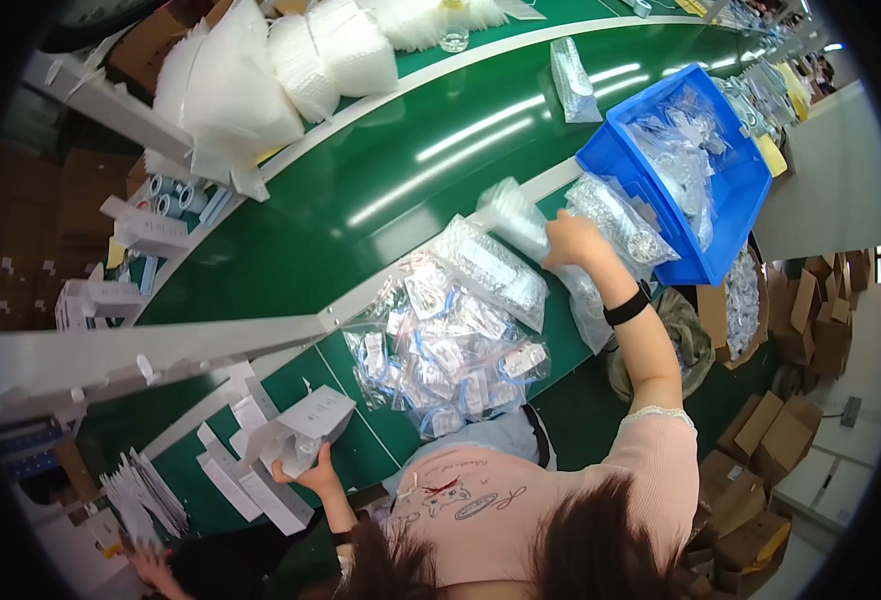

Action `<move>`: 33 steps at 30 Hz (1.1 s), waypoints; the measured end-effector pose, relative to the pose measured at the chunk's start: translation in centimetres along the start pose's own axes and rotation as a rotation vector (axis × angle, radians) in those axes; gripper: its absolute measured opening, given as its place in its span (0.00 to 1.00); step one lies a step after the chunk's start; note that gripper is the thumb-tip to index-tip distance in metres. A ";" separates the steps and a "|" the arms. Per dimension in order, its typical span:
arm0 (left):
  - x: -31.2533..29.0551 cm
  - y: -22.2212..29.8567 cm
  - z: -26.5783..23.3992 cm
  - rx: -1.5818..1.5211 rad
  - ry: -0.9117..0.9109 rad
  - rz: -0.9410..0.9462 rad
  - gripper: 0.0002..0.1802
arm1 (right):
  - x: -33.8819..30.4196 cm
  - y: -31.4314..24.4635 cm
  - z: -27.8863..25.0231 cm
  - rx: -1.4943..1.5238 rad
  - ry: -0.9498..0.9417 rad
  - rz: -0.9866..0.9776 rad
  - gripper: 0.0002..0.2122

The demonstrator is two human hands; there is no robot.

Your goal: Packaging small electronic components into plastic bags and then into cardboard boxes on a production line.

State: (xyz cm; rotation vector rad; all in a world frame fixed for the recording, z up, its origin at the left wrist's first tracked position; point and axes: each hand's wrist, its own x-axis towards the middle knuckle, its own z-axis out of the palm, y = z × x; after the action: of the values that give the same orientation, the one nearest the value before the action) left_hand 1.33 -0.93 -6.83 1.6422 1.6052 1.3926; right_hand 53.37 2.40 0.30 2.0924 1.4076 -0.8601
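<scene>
My left hand (308,470) grips the lower edge of an open white carton (327,412), which is tilted with clear plastic showing inside. My right hand (573,241) is reached out to the far right. Its fingers are curled down at a bubble-wrap pouch (516,218); the fingertips are partly hidden. More clear pouches (616,215) lie just right of this hand, against a blue bin (726,195). Between my hands is a heap of small clear bags (451,345) with white labels and blue cords. A bubble-wrapped bundle (491,272) rests on the heap's far side.
Across the green conveyor belt (361,170) stand rolls of white bubble wrap (226,85). One clear pouch (573,80) lies on the belt. White cartons (251,475) are beside my left hand. At the lower left is another person's hand (151,567). Brown boxes (786,430) fill the right.
</scene>
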 end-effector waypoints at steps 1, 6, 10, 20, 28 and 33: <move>-0.1 -0.3 -0.1 0.008 0.009 -0.006 0.45 | -0.5 -0.5 0.7 -0.008 -0.003 -0.010 0.29; 0.1 -1.5 -0.2 0.072 0.001 -0.013 0.48 | 0.3 -6.5 3.0 0.292 0.956 -0.291 0.26; 0.5 0.3 0.6 0.182 0.001 0.014 0.48 | 1.9 -12.1 5.5 0.058 0.900 -0.483 0.24; -0.2 2.1 1.8 0.021 -0.078 0.049 0.48 | 3.1 -11.6 7.4 -0.096 0.989 -0.140 0.20; 3.2 7.5 0.6 0.159 -0.168 0.275 0.31 | 3.5 -18.1 7.7 0.081 0.611 -0.153 0.16; 3.7 8.7 -0.1 0.111 -0.210 0.091 0.09 | 2.3 -17.1 7.2 0.206 0.793 -0.423 0.13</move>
State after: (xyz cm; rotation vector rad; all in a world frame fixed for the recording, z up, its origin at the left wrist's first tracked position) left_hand 4.59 0.53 1.90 1.8789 1.5270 1.1470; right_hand 36.31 5.11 -7.04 2.4686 2.3061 -0.3018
